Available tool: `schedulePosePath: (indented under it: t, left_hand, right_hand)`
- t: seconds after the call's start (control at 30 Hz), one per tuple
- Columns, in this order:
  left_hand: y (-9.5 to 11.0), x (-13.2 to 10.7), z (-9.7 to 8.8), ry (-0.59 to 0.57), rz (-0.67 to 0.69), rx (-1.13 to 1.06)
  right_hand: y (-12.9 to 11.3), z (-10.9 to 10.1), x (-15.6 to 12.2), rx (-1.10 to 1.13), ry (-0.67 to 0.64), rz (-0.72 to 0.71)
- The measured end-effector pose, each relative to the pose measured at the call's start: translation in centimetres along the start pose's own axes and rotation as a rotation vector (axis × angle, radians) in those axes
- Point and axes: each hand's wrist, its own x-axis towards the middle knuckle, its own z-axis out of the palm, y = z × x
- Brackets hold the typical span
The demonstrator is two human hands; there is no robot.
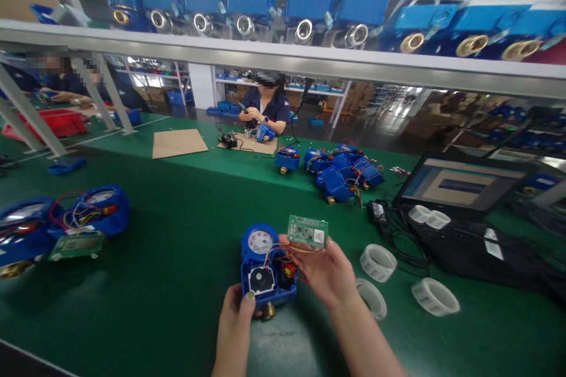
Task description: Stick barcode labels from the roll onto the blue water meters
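An open blue water meter (pixel 264 268) lies on the green bench in front of me, with a white dial at its top and coloured wires inside. My left hand (pixel 236 318) grips its lower left corner, thumb on the housing. My right hand (pixel 325 271) pinches a small green circuit board (pixel 308 230) by its lower edge. It holds the board up just right of the meter's dial. Thin wires run from the board down into the meter.
Two more opened blue meters (pixel 66 221) sit at the left edge. White tape rolls (pixel 378 262) lie right of my hands, beside a laptop (pixel 460 185) and cables. A pile of blue meters (pixel 340 171) stands farther back. Another person (pixel 265 109) works across the bench. Blue units line the shelf (pixel 283 59) overhead.
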Motion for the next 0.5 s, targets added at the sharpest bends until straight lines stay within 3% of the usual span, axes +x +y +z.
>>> schedulePosePath:
  t: [0.13, 0.23, 0.4, 0.5]
  left_hand:
    - [0.3, -0.1, 0.0, -0.010, -0.010, -0.002]
    - [0.7, -0.3, 0.0, -0.013, -0.008, 0.006]
    - [1.5, -0.1, 0.4, 0.050, -0.048, -0.052]
    - [1.8, 0.5, 0.6, 0.075, -0.068, -0.057]
  right_hand:
    - [0.1, 0.1, 0.1, 0.057, 0.005, 0.003]
    - [0.1, 0.2, 0.1, -0.054, -0.029, -0.055]
    - [-0.4, 2.0, -0.2, -0.413, -0.006, -0.259]
    - [-0.6, 3.4, -0.2, -0.965, 0.013, -0.473]
